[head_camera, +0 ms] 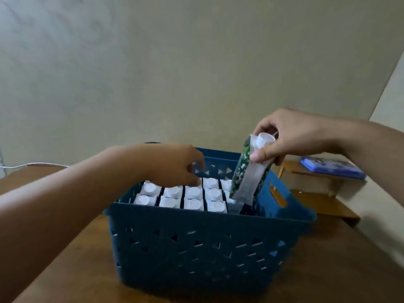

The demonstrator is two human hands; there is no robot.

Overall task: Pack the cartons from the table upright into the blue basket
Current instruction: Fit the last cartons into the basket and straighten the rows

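Wooden counter (91,248), centre frame: blue basket (203,243) packed with upright cartons (193,193). Right hand (293,136) pinches a tilted carton (248,178) over the right-side gap. Left hand (175,165), fingers curled, on the cartons.

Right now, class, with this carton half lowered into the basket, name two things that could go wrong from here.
1. The carton held by the right hand is tilted over the gap at the blue basket's right end; it may catch on the packed cartons or wedge crooked instead of standing upright.
2. The left hand rests among the cartons at the back; a shove could push neighbours and narrow the gap.
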